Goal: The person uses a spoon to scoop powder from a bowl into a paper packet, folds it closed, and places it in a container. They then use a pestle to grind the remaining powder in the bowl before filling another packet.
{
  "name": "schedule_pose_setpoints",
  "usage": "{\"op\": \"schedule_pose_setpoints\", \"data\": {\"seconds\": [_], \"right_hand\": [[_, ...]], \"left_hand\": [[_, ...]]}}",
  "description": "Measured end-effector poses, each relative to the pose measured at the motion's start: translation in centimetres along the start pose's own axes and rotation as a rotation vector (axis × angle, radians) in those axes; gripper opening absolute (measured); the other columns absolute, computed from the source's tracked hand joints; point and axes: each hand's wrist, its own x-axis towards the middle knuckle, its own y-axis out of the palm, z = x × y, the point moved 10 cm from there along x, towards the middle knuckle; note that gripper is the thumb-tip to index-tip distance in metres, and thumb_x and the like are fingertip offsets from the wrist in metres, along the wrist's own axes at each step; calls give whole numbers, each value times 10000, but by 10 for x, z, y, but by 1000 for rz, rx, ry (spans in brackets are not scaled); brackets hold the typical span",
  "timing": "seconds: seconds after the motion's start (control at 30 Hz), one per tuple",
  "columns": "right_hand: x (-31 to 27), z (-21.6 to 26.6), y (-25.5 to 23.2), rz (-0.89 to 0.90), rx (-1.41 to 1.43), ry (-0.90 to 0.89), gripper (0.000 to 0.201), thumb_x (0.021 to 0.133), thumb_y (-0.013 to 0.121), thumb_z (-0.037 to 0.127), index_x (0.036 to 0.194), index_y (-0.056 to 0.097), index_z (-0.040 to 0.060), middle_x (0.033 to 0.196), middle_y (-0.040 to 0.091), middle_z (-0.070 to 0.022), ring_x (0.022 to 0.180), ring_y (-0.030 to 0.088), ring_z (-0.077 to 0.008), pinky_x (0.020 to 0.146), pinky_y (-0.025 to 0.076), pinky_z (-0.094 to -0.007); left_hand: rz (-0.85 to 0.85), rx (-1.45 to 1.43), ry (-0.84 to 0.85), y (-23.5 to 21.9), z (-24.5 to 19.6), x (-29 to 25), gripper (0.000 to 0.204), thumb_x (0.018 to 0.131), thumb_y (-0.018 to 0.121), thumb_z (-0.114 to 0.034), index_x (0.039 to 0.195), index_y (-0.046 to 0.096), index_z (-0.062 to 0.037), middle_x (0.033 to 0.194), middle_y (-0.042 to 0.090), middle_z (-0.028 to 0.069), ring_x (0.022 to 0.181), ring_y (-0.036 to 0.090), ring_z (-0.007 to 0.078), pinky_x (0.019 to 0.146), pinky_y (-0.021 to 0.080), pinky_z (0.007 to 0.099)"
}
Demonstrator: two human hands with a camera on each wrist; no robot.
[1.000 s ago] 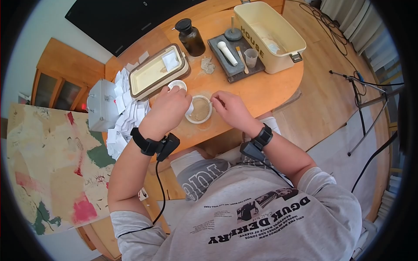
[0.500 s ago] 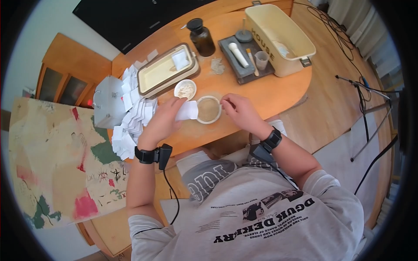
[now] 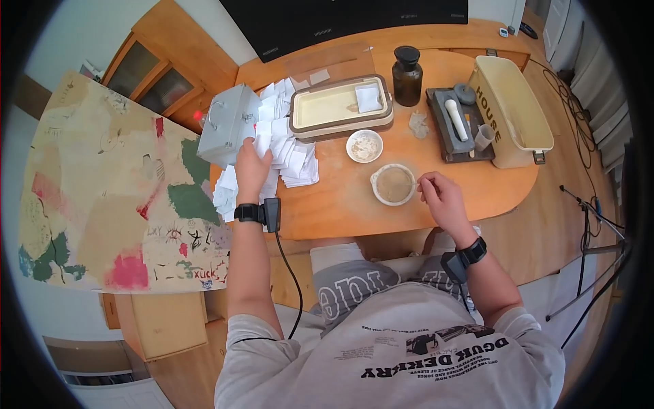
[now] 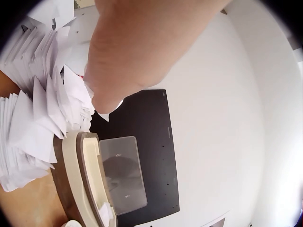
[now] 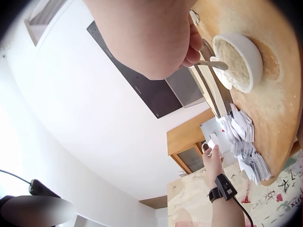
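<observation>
Head view: left hand (image 3: 253,169) is over at the pile of folded white papers (image 3: 300,163), with a silver metal case (image 3: 235,116) just beside its fingertips. Looks like thumb and fingers are pinching one paper slip (image 5: 214,141). Right hand (image 3: 443,200) has its fingers curled round a little spoon (image 5: 214,64); the powder bowl (image 5: 256,61) sits just left of those fingers, with a white bowl (image 3: 368,159) farther past them.

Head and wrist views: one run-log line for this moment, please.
left hand: holds white packet at paper pile | right hand: holds small spoon, beside powder bowl
</observation>
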Motion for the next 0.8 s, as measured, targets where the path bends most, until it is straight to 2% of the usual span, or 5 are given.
{"op": "schedule_pose_setpoints", "data": {"seconds": [0.27, 0.43, 0.5, 0.67, 0.8], "right_hand": [[-6, 2, -8, -10, -13, -1, 146, 1026, 560, 96, 1011, 650, -18, 819, 669, -42, 687, 609, -87, 632, 491, -235], [-8, 2, -18, -21, -40, 17, 134, 1003, 588, 105, 991, 650, -13, 833, 686, -87, 679, 639, -140, 621, 501, -277], [-5, 0, -19, -26, -50, 8, 129, 1001, 588, 104, 988, 650, -8, 835, 687, -86, 677, 638, -142, 620, 500, -280], [-4, -4, -16, -4, -17, 13, 130, 994, 594, 111, 992, 653, -5, 836, 685, -102, 705, 650, -175, 638, 510, -293], [-8, 1, -16, -3, -14, 9, 133, 989, 599, 113, 1002, 659, -5, 843, 685, -113, 722, 657, -192, 649, 514, -298]], "left_hand": [[279, 202, 43, 72, 2, 0, 507, 928, 652, -392, 1245, 605, 1, 1267, 632, 178, 1192, 583, 366, 992, 454, 549], [312, 306, -19, 76, -12, -23, 675, 939, 640, -462, 1414, 488, -7, 1467, 503, 187, 1394, 419, 353, 1126, 285, 647], [137, 333, 25, 61, -28, -14, 710, 942, 637, -470, 1440, 458, 2, 1480, 484, 214, 1414, 393, 387, 1139, 271, 645], [-29, 99, 307, 47, -150, 19, 395, 893, 711, -319, 1119, 677, 3, 1155, 628, 191, 1106, 574, 391, 914, 490, 506], [206, -55, 265, 113, -204, 57, 399, 879, 712, -320, 1086, 696, 20, 1138, 655, 225, 1120, 592, 401, 938, 501, 479]]}}
